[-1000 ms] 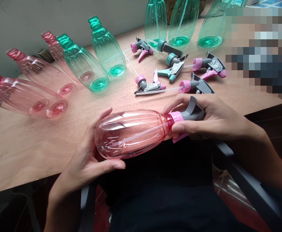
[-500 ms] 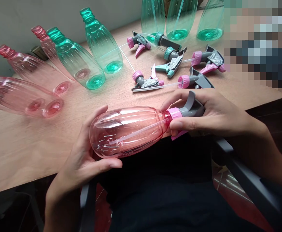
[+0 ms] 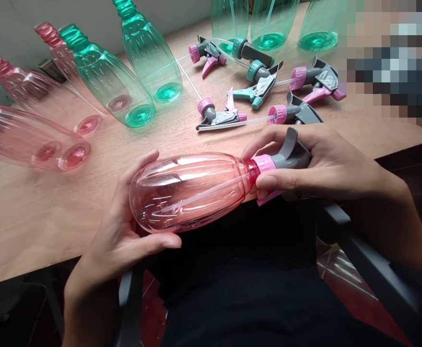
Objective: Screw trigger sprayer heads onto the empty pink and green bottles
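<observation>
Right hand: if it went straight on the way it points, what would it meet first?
Probably the pink bottle, since the right hand curls around its spray head; farther along, the left hand cups the bottle's base. Exact depth is unclear.

Soft light, tabletop (image 3: 33,217) fairly bright | white glare streaks, held pink bottle (image 3: 192,193) | dark clothing (image 3: 247,294) deep in shadow, 6 o'clock | standing bottles (image 3: 112,89) stretched, 10 o'clock | pixelated patch (image 3: 395,72), 2 o'clock

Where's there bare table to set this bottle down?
Widest: the left front of the table, between the standing pink bottles, the left grip and the front edge. A narrow strip shows between the held pink bottle and the loose spray heads. It's crowded around those and the green bottles; far right is blurred.
</observation>
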`<action>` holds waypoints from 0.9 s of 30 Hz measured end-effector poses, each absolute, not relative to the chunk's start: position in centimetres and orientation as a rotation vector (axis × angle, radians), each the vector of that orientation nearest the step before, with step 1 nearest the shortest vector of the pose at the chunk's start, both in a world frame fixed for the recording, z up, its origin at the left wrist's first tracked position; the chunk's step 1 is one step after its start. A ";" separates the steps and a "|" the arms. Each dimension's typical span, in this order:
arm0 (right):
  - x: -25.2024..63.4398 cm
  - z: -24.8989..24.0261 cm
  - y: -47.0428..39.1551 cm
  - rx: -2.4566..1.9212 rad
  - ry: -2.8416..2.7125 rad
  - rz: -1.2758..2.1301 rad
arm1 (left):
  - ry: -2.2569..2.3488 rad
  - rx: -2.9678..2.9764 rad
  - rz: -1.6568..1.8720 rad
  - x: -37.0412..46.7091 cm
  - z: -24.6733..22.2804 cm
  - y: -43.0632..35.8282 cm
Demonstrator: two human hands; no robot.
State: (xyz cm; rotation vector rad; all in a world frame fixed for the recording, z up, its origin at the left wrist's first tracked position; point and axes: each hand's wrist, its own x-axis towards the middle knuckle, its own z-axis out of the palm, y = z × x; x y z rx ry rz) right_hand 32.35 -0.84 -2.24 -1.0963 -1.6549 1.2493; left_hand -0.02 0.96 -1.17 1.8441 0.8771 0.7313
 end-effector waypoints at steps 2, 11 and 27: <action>32.3 -2.2 -0.8 -1.106 -1.669 1.229 | 0.867 1.836 0.729 0.0 -1.1 0.9; 32.4 -2.6 -0.6 -0.950 -1.664 1.260 | 0.838 1.910 0.782 -0.2 -1.7 1.3; 32.3 -2.4 -0.8 -1.014 -1.642 1.269 | 0.867 1.869 0.828 0.7 -1.3 0.6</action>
